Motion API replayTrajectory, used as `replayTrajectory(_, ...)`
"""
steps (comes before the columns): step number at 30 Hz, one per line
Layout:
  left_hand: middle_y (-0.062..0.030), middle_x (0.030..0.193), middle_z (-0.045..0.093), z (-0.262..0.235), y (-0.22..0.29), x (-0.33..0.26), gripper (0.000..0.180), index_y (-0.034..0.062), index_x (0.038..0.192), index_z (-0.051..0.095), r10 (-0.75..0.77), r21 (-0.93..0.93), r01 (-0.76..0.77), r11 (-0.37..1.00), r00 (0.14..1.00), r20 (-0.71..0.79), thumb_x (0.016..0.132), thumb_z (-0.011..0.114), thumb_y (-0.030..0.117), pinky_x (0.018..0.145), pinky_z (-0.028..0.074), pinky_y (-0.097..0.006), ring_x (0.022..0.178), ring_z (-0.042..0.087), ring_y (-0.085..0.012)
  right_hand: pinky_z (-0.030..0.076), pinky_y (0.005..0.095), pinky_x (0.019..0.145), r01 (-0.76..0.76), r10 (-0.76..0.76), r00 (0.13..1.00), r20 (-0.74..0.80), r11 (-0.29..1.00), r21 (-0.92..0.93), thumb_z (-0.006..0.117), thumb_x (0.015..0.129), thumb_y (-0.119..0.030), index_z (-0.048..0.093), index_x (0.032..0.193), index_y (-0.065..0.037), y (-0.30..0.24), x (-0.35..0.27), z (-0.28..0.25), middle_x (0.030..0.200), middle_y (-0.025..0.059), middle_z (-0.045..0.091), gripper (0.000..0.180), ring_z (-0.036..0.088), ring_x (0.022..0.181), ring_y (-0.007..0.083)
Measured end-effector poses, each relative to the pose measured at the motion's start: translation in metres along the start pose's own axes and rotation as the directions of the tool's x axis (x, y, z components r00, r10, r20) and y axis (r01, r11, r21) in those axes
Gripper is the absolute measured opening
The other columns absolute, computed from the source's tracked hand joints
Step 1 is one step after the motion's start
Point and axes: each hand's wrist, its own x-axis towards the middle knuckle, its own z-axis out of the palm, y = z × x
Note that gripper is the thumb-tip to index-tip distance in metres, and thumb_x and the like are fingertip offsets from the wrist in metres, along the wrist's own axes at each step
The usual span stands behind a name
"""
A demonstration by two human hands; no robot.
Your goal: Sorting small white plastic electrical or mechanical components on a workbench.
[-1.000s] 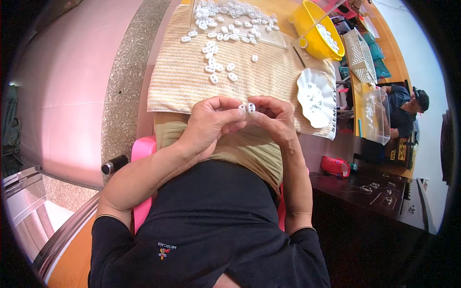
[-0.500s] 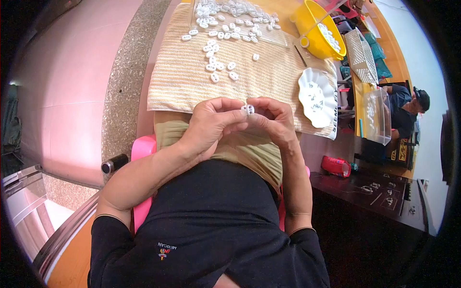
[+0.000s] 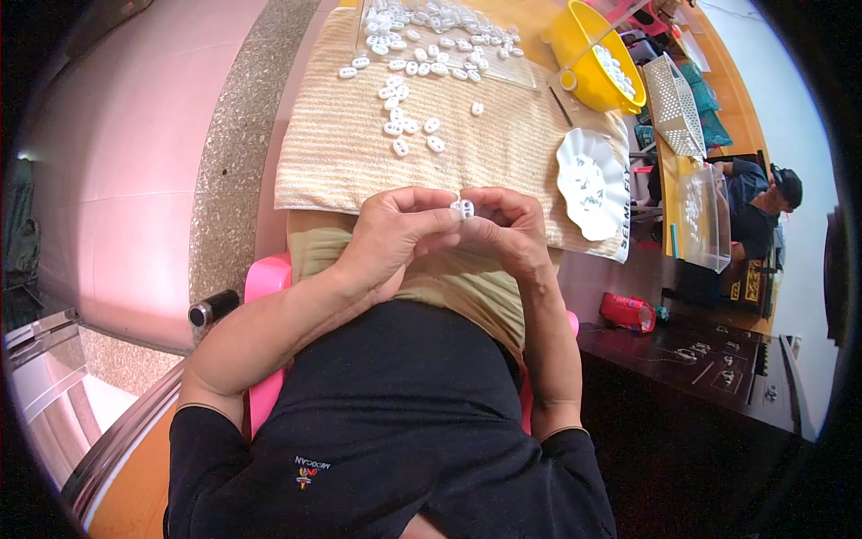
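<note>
Close to the towel's near edge, both hands pinch one small white oval plastic piece (image 3: 466, 210) with dark slots in its face. My left hand (image 3: 391, 232) grips its left side between thumb and fingertips. From the right, the thumb and index finger of my right hand (image 3: 514, 225) press on the same piece. Fingertips cover part of it. Several loose white oval pieces (image 3: 393, 128) lie ahead on the striped beige towel (image 3: 328, 162), and a denser heap (image 3: 435, 18) sits in a shallow clear tray (image 3: 523, 79) farther off.
Right of my hands, a white scalloped dish (image 3: 572, 153) holds small dark bits. Beyond it lie a thin dark stick (image 3: 560, 106) and a yellow basket (image 3: 575, 49) of white pieces. At far right are a white perforated basket (image 3: 666, 94), a clear bin (image 3: 721, 229) and another person (image 3: 752, 211).
The white piece has turned slightly between my fingertips, so its slots show at a different angle. Both hands keep their pinch in nearly the same place.
</note>
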Motion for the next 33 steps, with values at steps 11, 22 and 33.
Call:
replayTrajectory(11, -0.01, 0.092, 0.068, -0.0009, 0.0, -0.0009, 0.017, -0.0016, 0.102, 0.064, -0.018, 0.034, 0.018, 0.999, 1.0, 0.0, 0.085, 0.067, 0.003, 0.072, 0.058, -0.026, 0.077, 0.067, -0.0154, 0.055, 0.0266, 0.077, 0.007, -0.007, 1.0, -0.023, 1.0, -0.003, 0.071, 0.081, 0.001, 0.065, 0.11, 0.004, 0.0013, -0.0031, -0.0004, 0.099, 0.0095, 0.069, 0.029, 0.066, 0.087, 0.0142)
replayTrajectory(22, -0.0078, 0.093, 0.067, 0.0006, -0.0006, 0.0003, 0.015, -0.0004, 0.101, 0.063, -0.04, 0.01, 0.04, 0.999, 0.999, 0.005, 0.088, 0.066, 0.005, 0.074, 0.059, -0.026, 0.08, 0.066, -0.0139, 0.055, 0.0257, 0.077, -0.044, 0.046, 0.998, -0.038, 0.997, 0.064, 0.071, 0.082, 0.001, 0.064, 0.111, 0.003, 0.0008, -0.0035, -0.001, 0.098, 0.0089, 0.069, 0.03, 0.066, 0.086, 0.0133)
replayTrajectory(33, -0.0057, 0.093, 0.067, 0.0001, 0.0013, 0.0006, 0.015, 0.0026, 0.103, 0.062, -0.109, -0.13, 0.11, 0.985, 0.994, 0.016, 0.09, 0.066, 0.01, 0.074, 0.057, -0.025, 0.081, 0.066, -0.0123, 0.053, 0.0257, 0.081, -0.007, 0.011, 0.999, -0.038, 0.995, 0.097, 0.069, 0.084, 0.001, 0.063, 0.113, 0.004, -0.0035, -0.0039, 0.0052, 0.101, 0.009, 0.068, 0.03, 0.065, 0.089, 0.013)
